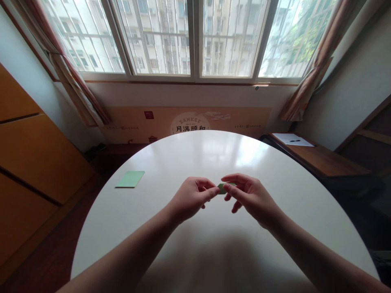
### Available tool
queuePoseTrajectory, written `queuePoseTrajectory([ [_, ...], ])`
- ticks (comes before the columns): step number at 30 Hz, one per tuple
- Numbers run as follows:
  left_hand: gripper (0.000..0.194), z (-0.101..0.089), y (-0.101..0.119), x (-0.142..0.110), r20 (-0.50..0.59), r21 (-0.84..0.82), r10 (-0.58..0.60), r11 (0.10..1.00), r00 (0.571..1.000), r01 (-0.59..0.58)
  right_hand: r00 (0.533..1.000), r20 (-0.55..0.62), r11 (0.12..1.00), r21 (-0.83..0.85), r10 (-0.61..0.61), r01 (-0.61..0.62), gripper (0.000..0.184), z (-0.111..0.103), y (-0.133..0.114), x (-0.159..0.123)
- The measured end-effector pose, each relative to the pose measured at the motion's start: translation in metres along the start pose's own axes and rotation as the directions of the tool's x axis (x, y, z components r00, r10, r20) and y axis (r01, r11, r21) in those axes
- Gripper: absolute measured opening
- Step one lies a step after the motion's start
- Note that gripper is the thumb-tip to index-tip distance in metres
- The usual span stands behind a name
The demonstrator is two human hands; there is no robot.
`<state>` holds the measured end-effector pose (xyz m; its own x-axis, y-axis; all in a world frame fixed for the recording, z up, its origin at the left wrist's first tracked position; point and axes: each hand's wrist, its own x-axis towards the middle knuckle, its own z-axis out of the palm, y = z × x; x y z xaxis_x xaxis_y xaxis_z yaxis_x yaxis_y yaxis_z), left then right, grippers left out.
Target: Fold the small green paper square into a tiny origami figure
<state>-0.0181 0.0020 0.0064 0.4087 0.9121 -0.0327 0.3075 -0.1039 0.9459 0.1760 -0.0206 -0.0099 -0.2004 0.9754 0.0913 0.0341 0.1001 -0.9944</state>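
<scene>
Four barred window panes (226, 40) span the far wall and throw light over everything below them. Two curtains (71, 89) are gathered to either side, which seems meant to leave the glass uncovered. Next in size comes the round white table (113, 248); its pale top probably makes anything coloured easy to pick out. Beyond its right edge stands a wooden side desk (339, 162), bearing a white sheet (290, 139), well apart from the work, perhaps so that it stays out of the way.

The left hand (194, 197) and right hand (250, 191) face each other, apparently raised off the tabletop, likely to give the fingers room underneath. A light green paper square (130, 179) lies flat near the table's left edge, clear of both forearms yet seemingly within reach.

Smallest is the dark green piece (222, 189), between the two hands. The left thumb and index finger pinch its left end, presumably to steady it, with the other fingers curled below. The right thumb rests over its near face, index arched above and the lower fingers loosely spread; whether they press from behind, I cannot tell
</scene>
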Motion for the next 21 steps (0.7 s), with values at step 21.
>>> queuePoseTrajectory([
  [21, 0.024, 0.005, -0.002, 0.000, -0.089, -0.201, -0.079, 0.978, 0.993, 0.060, 0.996, 0.014, 0.995, 0.047, 0.093, -0.093, 0.025, 0.011, 0.010, 0.000],
])
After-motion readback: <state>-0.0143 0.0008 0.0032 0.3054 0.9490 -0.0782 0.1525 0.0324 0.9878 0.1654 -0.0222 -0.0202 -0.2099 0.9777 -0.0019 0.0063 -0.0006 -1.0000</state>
